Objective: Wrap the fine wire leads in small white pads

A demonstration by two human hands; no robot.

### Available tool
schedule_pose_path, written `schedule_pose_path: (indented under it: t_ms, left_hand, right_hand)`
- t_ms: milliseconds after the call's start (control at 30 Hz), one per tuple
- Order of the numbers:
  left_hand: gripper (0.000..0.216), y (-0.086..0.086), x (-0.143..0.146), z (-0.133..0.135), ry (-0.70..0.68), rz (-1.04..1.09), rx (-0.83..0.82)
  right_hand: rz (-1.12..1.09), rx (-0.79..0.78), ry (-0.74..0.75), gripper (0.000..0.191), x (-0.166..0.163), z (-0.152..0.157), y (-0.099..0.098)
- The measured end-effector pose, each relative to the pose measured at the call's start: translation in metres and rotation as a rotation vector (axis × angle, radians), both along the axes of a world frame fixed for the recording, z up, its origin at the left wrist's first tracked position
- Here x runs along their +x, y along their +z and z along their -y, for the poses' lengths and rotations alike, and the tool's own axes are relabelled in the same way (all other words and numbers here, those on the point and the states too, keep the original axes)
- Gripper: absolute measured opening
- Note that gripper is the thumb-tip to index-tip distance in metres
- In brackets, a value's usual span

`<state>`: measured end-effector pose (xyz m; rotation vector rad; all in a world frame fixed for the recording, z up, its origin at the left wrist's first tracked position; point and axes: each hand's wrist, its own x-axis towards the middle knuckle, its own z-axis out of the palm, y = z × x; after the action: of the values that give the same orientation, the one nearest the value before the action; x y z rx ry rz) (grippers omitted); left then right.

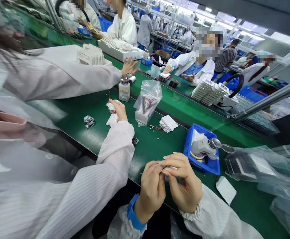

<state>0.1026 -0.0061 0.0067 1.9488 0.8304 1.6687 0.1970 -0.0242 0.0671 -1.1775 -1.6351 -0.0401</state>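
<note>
Just above the table's near edge, my left hand, with a blue wrist strap, meets my right hand at the fingertips. Both hands are closed in a pinch around a small, thin item with a dark, wire-like edge; the fingers cover most of it, and I cannot make out its kind. Beyond my right hand is a blue tray holding a white bottle with an open metal lid. A flat white piece lies to the right of that hand.
Flat white pieces with thin wires lie ahead, beside a clear bag. At left, a co-worker's sleeve and hand with white tissue reach over the green table. Plastic-wrapped stacks stand at right. Another person sits opposite.
</note>
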Motion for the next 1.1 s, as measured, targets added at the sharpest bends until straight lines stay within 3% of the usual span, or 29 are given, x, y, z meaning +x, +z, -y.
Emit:
schedule_pose_path:
  t_ms: [533, 933, 1100]
  left_hand:
    - [0.027, -0.008, 0.002, -0.009, -0.055, 0.016, 0.020]
    - [0.026, -0.007, 0.001, -0.006, -0.100, 0.064, -0.064]
    - [0.026, -0.003, -0.001, -0.008, -0.085, 0.061, -0.083]
  right_hand:
    - [-0.068, -0.147, 0.080, 0.010, 0.007, -0.003, -0.024]
    - [-0.062, -0.189, 0.108, 0.005, 0.008, -0.004, -0.024]
    - [-0.076, -0.184, 0.167, 0.013, 0.012, -0.005, -0.019]
